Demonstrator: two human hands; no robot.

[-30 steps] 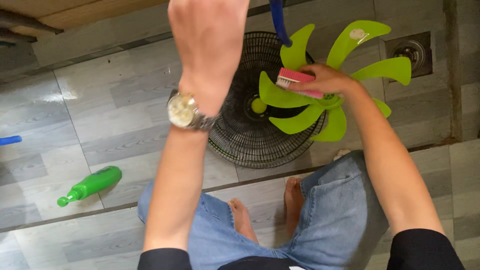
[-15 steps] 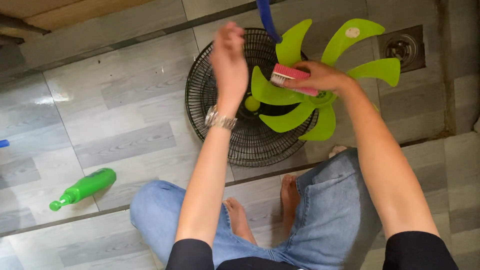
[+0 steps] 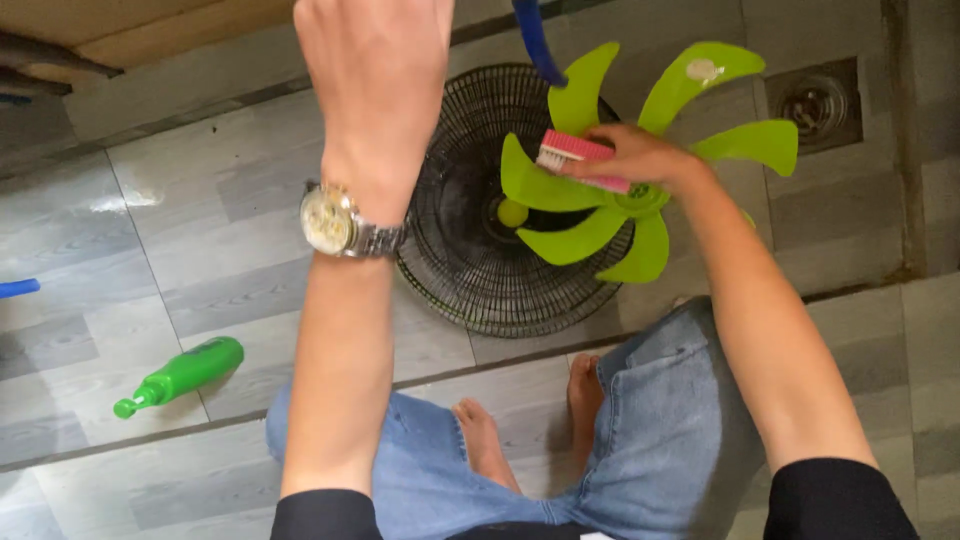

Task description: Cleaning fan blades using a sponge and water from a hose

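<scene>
Right hand is wrapped around a small pink scrubbing brush with pale bristles, pressing it down on one blade of the bright green plastic fan propeller. That propeller sits on top of the round black wire fan grille, which lies flat on the grey tiled floor, toward the far right of the scene. Left hand is raised close to the camera, back of the hand showing, holding nothing that I can see; can't really tell how the fingers are set since they run off the top edge. It's got a silver metal wristwatch on the wrist. Over on the near left there's a green plastic squeeze bottle lying on its side. A blue hose hangs in at the far edge, and a square metal floor drain is at far right.
</scene>
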